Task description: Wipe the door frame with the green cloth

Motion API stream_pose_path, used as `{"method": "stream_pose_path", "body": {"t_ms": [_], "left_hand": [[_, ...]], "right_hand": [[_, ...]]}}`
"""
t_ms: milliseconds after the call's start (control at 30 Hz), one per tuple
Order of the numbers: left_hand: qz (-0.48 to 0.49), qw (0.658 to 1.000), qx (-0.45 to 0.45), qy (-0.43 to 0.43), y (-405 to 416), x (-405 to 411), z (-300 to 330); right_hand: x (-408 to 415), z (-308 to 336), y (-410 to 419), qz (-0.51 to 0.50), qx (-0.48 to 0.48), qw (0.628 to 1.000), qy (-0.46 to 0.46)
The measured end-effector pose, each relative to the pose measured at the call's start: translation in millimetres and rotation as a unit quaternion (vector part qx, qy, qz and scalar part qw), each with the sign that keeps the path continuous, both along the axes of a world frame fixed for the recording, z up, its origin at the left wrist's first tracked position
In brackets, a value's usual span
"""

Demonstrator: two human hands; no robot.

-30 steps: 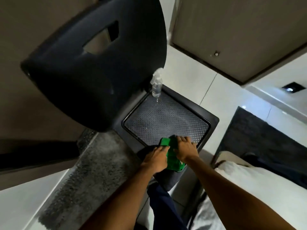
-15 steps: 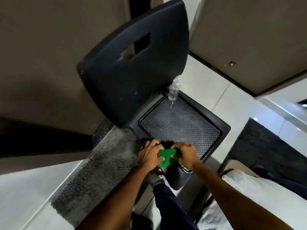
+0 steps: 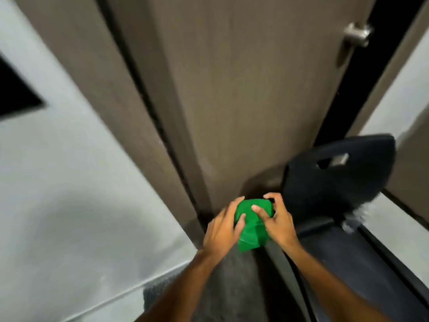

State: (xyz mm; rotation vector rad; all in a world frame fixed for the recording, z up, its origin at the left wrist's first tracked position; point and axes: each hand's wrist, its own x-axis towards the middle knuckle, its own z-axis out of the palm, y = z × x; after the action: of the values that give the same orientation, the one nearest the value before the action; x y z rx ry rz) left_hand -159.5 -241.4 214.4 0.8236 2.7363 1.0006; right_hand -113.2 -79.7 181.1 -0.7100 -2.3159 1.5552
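Both hands hold the bunched green cloth [image 3: 251, 225] between them, low in the view at about six o'clock. The left hand [image 3: 224, 231] wraps its fingers around the cloth's left side; the right hand [image 3: 278, 223] presses curled fingers on its top and right. The door frame [image 3: 139, 94] rises toward eleven o'clock, beside the brown door [image 3: 243, 89]. A dark chair [image 3: 336, 175] stands at three o'clock.

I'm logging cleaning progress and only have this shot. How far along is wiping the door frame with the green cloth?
Done: the green cloth is picked up, bunched between the left hand and right hand. In hand: both hands hold it in front of the base of the door frame, beside the black chair; contact with the frame isn't visible. Left: the wiping itself, so apparently the whole frame.
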Motion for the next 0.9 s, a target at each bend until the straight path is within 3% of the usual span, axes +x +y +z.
{"method": "stream_pose_path", "body": {"t_ms": [233, 400, 500, 633, 767, 833, 900], "left_hand": [[0.033, 0.966, 0.043, 0.252, -81.6, -49.2, 152.7], [0.072, 0.871, 0.052, 0.484, -124.8, -80.8, 280.2], [0.115, 0.806, 0.058, 0.578, -142.9, -97.9, 359.1], [0.157, 0.763, 0.045, 0.625, -156.2, -109.7, 431.4], [0.195, 0.790, -0.011, 0.581, -164.1, -122.0, 468.0], [0.218, 0.792, 0.003, 0.570, -178.6, -131.4, 475.6], [0.246, 0.769, 0.014, 0.591, -194.8, -143.2, 491.8]], "right_hand": [[-80.9, 188.8, -80.9, 0.015, 0.152, 0.955, 0.253], [-106.1, 327.1, -133.0, 0.024, 0.185, 0.893, 0.409], [-116.7, 400.5, -153.1, 0.070, 0.210, 0.847, 0.483], [-134.5, 473.9, -163.5, 0.053, 0.262, 0.786, 0.557], [-156.7, 514.7, -167.8, 0.005, 0.361, 0.773, 0.522], [-165.9, 514.0, -167.4, -0.029, 0.483, 0.720, 0.498], [-173.5, 507.9, -167.8, -0.010, 0.561, 0.650, 0.513]]}}
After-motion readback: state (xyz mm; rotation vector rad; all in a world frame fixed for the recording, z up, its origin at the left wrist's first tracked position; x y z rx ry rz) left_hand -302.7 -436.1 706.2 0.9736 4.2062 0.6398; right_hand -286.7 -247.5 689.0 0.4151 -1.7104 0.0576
